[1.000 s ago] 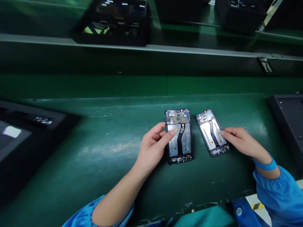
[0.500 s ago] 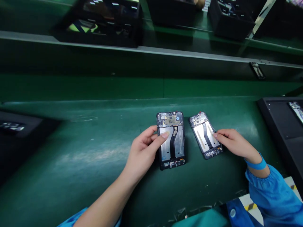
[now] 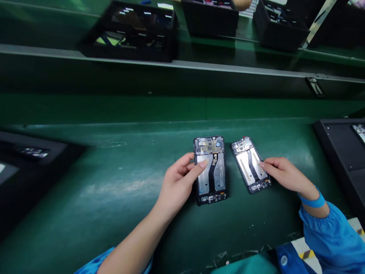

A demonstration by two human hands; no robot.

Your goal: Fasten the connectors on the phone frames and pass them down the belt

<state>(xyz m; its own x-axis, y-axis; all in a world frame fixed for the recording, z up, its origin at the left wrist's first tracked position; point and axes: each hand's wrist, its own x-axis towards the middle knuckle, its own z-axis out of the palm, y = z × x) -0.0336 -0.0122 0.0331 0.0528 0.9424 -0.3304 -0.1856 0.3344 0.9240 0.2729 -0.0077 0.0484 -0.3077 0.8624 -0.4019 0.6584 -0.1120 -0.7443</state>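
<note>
Left hand: we see it grip the left edge of an open black phone frame with silver plates, thumb on top.
Right hand: fingertips pinch the second, tilted open phone frame.
Place: both lie just beside each other on the green belt.

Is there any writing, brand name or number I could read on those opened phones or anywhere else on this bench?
No text can be read.
Left phone frame, under the left hand: tiny board markings, too small to read.
Right phone frame, touched by the right hand: likewise too small.
Black crates on the far shelf: bright patches, blurred.
Yellow-black striped patch at the near edge: no letters.
</note>
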